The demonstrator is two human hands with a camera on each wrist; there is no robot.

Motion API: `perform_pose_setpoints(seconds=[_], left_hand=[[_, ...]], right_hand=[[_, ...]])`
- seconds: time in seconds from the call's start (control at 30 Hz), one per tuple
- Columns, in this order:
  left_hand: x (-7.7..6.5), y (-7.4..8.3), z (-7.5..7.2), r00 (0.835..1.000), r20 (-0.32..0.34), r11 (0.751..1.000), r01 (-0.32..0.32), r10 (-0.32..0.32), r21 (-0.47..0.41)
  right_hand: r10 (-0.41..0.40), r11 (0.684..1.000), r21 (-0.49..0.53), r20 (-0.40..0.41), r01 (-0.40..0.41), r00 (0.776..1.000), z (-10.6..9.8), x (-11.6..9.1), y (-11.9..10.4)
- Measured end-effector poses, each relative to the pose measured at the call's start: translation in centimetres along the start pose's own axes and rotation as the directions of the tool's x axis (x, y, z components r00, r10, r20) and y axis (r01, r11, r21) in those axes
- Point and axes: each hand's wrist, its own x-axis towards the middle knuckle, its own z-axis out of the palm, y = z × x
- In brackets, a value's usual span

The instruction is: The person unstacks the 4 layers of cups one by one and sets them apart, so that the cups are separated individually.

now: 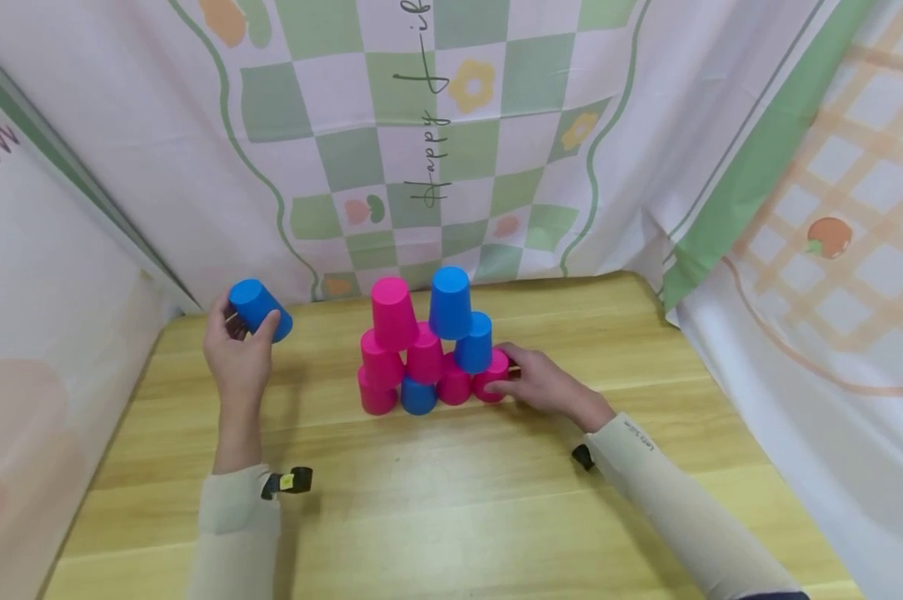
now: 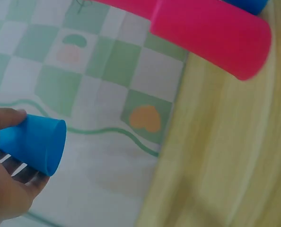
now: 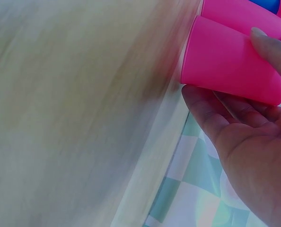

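Note:
A pyramid of upside-down pink and blue cups stands in three tiers on the table. Up top sit a pink cup [image 1: 394,314] and a blue cup [image 1: 450,303], side by side with a gap. My left hand [image 1: 237,354] holds another blue cup [image 1: 260,310] in the air, left of the stack and slightly tilted; the left wrist view shows the thumb and fingers [image 2: 34,182] round this cup [image 2: 34,142]. At the stack's lower right, my right hand [image 1: 545,382] grips the end pink cup [image 3: 232,61] of the bottom row, thumb on one side and fingers on the other.
The wooden table [image 1: 436,508] extends in front of the stack. Behind it hangs a checked green and white curtain [image 1: 436,167], with more patterned cloth [image 1: 819,250] on the right and a pale cloth [image 1: 47,333] on the left. Dark wrist cameras [image 1: 294,481] sit at both cuffs.

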Motion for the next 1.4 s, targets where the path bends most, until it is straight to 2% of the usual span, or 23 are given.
perform_pose_setpoints(seconds=[0.3,0.6,0.7,0.93,1.13,1.3,1.4], left_hand=[[0.4,-2.3,-1.2,0.987,-0.113,0.993,0.115,-0.117,-0.024],[1.1,-4.7,-2.4,0.952,-0.223,0.978,0.208,-0.21,-0.032],[1.2,-5.5,-2.9,0.943,-0.252,0.976,0.215,-0.216,-0.033],[1.1,-6.8,-3.8,0.93,-0.259,0.965,0.26,-0.261,-0.039],[0.8,-7.7,-4.4,0.926,-0.229,0.954,0.299,-0.299,-0.035],[0.5,-7.9,-4.6,0.909,-0.225,0.935,0.351,-0.352,-0.046],[0.6,-8.0,-4.7,0.903,-0.224,0.93,0.366,-0.366,-0.043]], right_hand=[[0.001,1.0,-0.001,0.0,-0.001,1.0,0.0,-0.2,-0.3],[-0.003,1.0,0.009,0.007,0.003,1.0,0.1,-0.1,-0.1],[-0.008,1.0,0.011,0.01,0.008,1.0,0.1,-0.2,0.0],[-0.018,1.0,0.012,0.007,0.018,1.0,0.1,-0.1,0.0],[-0.023,1.0,0.005,0.004,0.023,1.0,0.1,-0.1,0.2],[-0.015,1.0,0.005,0.004,0.015,1.0,0.0,-0.2,0.1],[-0.019,1.0,0.007,0.0,0.019,1.0,0.0,-0.2,-0.1]])
